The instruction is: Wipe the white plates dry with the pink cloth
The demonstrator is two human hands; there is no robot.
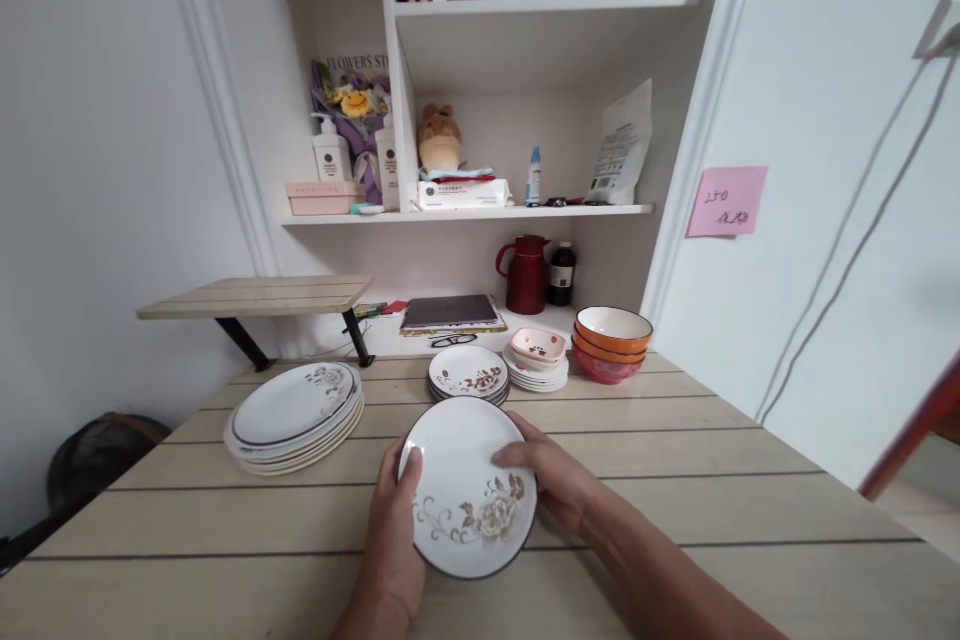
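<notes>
A round white plate point(457, 460) with brown flowers and a dark rim is held between both hands above the front of the table. My left hand point(394, 530) grips its left edge, thumb on top. On the right edge, my right hand point(551, 475) holds it with the thumb lying on the face and the fingers beneath. Just behind it stands a stack of small flowered plates point(469, 370). To the left is a stack of larger plates point(296, 405). Small white plates point(551, 378) carry a pink dish point(538, 345), beside stacked orange and red bowls point(611, 340) at the right.
The slatted table point(225, 580) reaches back to a white shelf unit point(525, 215). A small raised wooden stand point(255, 295) is at the back left. Behind the plates are glasses point(454, 340), a laptop point(450, 310), a red jug point(526, 275) and a dark bottle point(562, 275).
</notes>
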